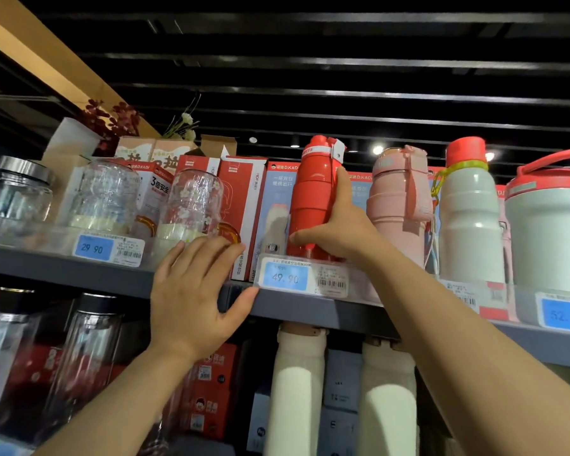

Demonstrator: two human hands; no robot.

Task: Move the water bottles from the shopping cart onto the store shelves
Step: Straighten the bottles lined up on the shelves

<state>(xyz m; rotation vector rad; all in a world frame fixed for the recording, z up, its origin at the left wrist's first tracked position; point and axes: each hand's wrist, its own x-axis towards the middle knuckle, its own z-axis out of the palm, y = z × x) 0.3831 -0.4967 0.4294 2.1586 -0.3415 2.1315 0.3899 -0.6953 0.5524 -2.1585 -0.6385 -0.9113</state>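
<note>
A red water bottle [311, 195] stands upright on the upper grey shelf [326, 312], behind a 49.90 price tag [287, 277]. My right hand [338, 227] grips the bottle's lower right side, thumb up along its body and fingers curled round its base. My left hand [195, 291] is spread flat against the shelf's front edge, fingers straight, just left of the tag. The shopping cart is out of view.
To the right stand a pink bottle [399, 205], a white bottle with a red cap [469, 218] and a big white jug [547, 238]. Glass cups [191, 205] and red boxes [244, 209] fill the left. Cream bottles [295, 386] stand on the shelf below.
</note>
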